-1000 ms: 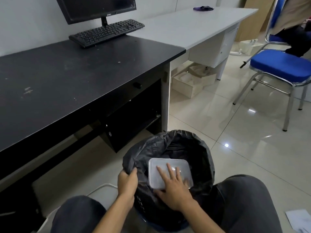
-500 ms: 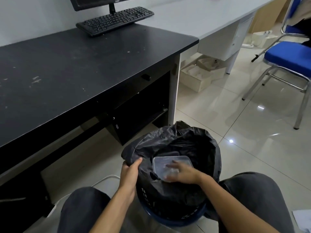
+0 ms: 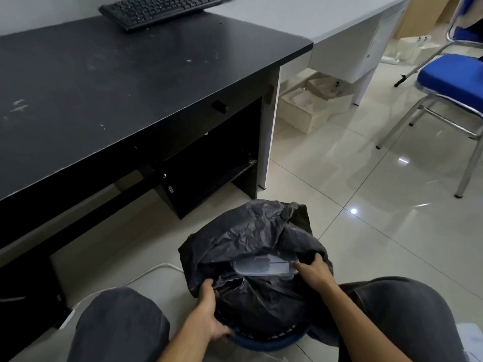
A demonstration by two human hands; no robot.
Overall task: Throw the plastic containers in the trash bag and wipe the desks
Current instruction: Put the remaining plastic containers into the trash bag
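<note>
A black trash bag (image 3: 251, 231) lines a blue basket (image 3: 271, 343) on the floor between my knees. A clear plastic container (image 3: 264, 267) lies inside the bag's mouth, half hidden by folds of plastic. My left hand (image 3: 209, 314) grips the bag's near edge and the basket rim. My right hand (image 3: 313, 273) holds the bag's right edge, fingertips touching the container's end. The black desk (image 3: 117, 82) stands to the left, the white desk (image 3: 339, 19) behind it.
A black keyboard (image 3: 164, 9) sits at the black desk's back edge. Open cardboard boxes (image 3: 311, 105) lie under the white desk. A blue chair (image 3: 449, 84) with metal legs stands at the right. A white cable (image 3: 146, 275) runs along the tiled floor.
The container has sunk deeper into the bag. My right hand left its lid and took the bag's right edge. The bag's far side has folded over the opening. The view tilted down.
</note>
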